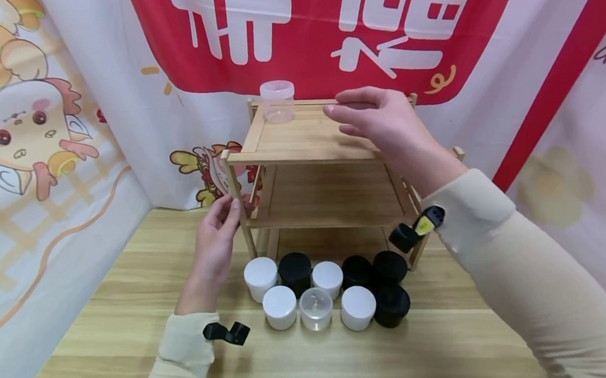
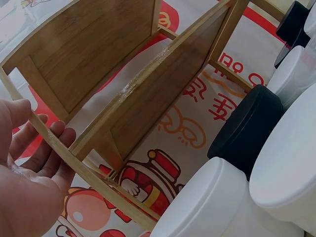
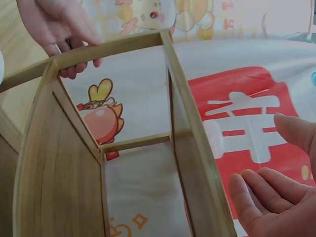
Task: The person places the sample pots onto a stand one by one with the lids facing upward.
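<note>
A three-tier wooden shelf (image 1: 317, 140) stands on the table. My left hand (image 1: 218, 224) grips its front left post, thumb on one side and fingertips behind, as the left wrist view (image 2: 37, 163) shows. Over the right part of the top tier hovers my right hand (image 1: 375, 114), fingers extended and holding nothing. A clear jar with a translucent lid (image 1: 278, 101) sits at the top tier's left end, apart from the right hand. In the right wrist view, the right hand's thumb and fingers (image 3: 276, 197) are spread apart beside the top board.
In front of the shelf, several white-lidded jars (image 1: 279, 307) and black jars (image 1: 392, 306) stand close together, with a clear jar (image 1: 316, 309) among them. Printed cloth (image 1: 315, 35) hangs behind and at both sides. Each wrist wears a black camera strap (image 1: 224, 332).
</note>
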The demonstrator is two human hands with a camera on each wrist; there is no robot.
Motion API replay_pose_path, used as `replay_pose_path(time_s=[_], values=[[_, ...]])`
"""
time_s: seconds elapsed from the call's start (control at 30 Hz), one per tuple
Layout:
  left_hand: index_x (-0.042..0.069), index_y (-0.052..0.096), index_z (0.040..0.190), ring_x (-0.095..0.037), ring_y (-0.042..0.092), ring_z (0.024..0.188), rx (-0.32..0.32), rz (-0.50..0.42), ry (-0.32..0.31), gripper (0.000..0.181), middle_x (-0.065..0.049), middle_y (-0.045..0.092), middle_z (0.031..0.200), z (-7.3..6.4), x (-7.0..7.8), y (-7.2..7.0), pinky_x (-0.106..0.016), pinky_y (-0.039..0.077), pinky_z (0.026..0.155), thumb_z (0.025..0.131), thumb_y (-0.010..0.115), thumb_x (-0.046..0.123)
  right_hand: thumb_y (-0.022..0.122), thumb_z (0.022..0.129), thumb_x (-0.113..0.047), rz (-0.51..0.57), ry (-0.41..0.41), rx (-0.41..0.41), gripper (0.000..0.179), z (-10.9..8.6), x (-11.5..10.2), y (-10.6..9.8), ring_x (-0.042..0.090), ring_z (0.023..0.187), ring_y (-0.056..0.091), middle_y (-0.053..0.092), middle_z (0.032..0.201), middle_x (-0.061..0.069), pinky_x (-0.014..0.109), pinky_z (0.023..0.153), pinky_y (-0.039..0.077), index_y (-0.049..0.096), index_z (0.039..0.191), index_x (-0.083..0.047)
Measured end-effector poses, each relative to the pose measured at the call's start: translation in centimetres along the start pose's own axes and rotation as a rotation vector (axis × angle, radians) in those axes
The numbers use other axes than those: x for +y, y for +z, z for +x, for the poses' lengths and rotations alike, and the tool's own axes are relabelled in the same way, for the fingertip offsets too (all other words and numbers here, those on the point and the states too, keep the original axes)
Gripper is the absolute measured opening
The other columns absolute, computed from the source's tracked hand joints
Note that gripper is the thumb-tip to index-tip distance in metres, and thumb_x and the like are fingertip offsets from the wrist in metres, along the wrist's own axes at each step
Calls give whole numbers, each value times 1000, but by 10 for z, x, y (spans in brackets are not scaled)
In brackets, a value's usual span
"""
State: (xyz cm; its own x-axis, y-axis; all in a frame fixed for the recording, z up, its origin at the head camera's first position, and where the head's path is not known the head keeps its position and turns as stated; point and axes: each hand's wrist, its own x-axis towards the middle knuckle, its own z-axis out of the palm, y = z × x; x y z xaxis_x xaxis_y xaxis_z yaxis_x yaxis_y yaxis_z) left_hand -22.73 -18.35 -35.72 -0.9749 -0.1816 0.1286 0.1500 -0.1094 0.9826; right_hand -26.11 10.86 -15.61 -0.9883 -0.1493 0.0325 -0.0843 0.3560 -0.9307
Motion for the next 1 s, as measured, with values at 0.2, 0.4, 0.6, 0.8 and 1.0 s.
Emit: replay_pose_path(time_s=[0.2, 0.4, 0.6, 0.8, 1.0], values=[[11, 57, 146, -14, 56, 129, 8, -13, 9, 40, -1, 60, 136, 0, -2, 0, -25, 48, 116, 113, 57, 33, 79, 98, -42, 88, -79, -13, 58, -21, 11, -16, 26, 136, 67, 63, 152, 2, 41, 123, 49, 63, 149, -23], [2, 53, 149, -13, 56, 125, 7, 0, 1, 49, 3, 61, 128, 0, -3, -1, -26, 46, 116, 113, 57, 35, 80, 98, -39, 130, -125, -10, 53, -41, 25, -28, 24, 134, 67, 67, 147, 2, 31, 114, 55, 66, 146, -24], [3, 55, 147, -13, 55, 124, 0, 9, 4, 47, 5, 62, 125, 0, -2, -1, -26, 46, 116, 113, 56, 35, 83, 96, -30, 239, -209, 26, 51, -58, 44, -38, 22, 129, 70, 71, 141, 4, 17, 98, 60, 68, 143, -19], [2, 56, 147, -13, 57, 125, -5, 1, 20, 48, -1, 63, 134, 2, -4, -1, -25, 47, 116, 113, 57, 36, 83, 96, -20, 316, -260, 72, 46, -75, 73, -45, 18, 121, 74, 76, 133, 4, 15, 98, 59, 69, 139, -12], [1, 57, 146, -14, 58, 125, -1, -13, 30, 47, -8, 63, 139, 2, -5, -1, -26, 48, 117, 113, 57, 34, 75, 99, -1, 380, -363, 53, 40, -86, 115, -46, 16, 112, 76, 79, 124, 5, 18, 96, 61, 67, 138, -1]])
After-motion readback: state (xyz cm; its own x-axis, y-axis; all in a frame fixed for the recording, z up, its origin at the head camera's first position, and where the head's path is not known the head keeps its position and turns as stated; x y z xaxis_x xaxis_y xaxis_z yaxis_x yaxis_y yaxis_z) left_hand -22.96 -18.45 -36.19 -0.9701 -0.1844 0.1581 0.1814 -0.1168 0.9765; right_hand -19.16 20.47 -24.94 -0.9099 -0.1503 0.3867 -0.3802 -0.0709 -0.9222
